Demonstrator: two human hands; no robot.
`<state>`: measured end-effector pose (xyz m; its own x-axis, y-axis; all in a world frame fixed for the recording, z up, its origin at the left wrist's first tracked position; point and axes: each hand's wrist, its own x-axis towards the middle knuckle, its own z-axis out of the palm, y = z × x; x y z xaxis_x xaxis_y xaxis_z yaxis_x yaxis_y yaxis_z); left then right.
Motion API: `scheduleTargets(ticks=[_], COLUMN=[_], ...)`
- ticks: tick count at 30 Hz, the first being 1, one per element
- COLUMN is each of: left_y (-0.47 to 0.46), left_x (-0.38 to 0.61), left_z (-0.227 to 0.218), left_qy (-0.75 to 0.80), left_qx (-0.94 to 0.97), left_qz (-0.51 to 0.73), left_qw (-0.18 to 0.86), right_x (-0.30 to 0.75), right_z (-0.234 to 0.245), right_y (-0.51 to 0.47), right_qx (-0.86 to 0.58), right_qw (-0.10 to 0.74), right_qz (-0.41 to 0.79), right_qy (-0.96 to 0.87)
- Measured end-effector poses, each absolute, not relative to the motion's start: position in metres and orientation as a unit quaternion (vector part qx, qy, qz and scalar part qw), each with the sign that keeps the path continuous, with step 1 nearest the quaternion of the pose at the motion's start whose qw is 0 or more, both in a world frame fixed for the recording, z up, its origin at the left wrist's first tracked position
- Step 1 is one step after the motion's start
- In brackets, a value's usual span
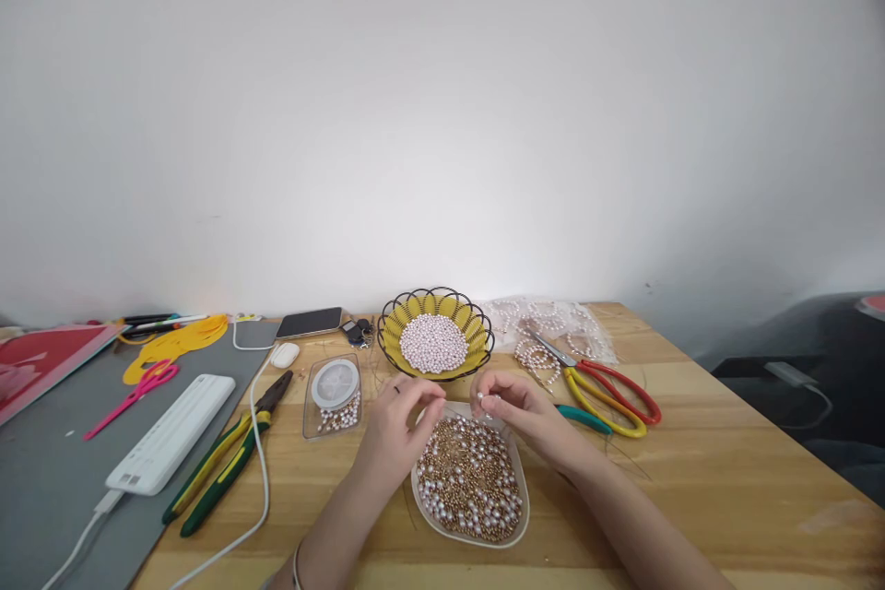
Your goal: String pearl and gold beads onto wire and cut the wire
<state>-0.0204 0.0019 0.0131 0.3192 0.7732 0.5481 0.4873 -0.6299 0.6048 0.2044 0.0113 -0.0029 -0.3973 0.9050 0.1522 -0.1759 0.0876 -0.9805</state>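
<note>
Above a white tray (524,516) of mixed gold and pearly beads (470,479), my left hand (395,424) pinches thumb and forefinger together. A faint thin thread seems to run from these fingertips toward the other side; its ends are too fine to follow. My right hand (522,410) is closed on a few small pearl beads (481,397), which show at its thumb and fingertips. Just behind both hands stands a yellow basket (388,341) with a black looped rim, holding small pale pink beads (434,343).
Left of the tray are a clear box (308,415) with a round spool (336,384), pliers (228,461), a white power bank (172,433) with a cable, pink scissors (135,395) and a phone (309,323). To the right lie red-and-yellow-handled scissors (601,387), a teal handle (584,418) and bead strands (537,359).
</note>
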Motion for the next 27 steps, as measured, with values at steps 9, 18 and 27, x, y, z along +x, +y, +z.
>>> scheduleTargets(ticks=[9, 18, 27], left_y=[-0.0006, -0.0055, -0.0042], left_x=[-0.0182, -0.0149, -0.0121], left_z=[0.0032, 0.0121, 0.0071], left_qy=[0.406, 0.356, 0.327], left_qx=[0.857, 0.885, 0.901], left_qz=[0.244, 0.205, 0.155], left_qw=[0.203, 0.219, 0.240], right_x=[0.2062, 0.2054, 0.2050], right_z=[-0.0071, -0.0006, -0.0013], right_y=[0.0148, 0.0136, 0.0137], right_qx=[-0.326, -0.318, -0.325], right_qw=[0.485, 0.484, 0.477], right_qz=[0.573, 0.572, 0.575], right_qy=[-0.575, -0.581, -0.580])
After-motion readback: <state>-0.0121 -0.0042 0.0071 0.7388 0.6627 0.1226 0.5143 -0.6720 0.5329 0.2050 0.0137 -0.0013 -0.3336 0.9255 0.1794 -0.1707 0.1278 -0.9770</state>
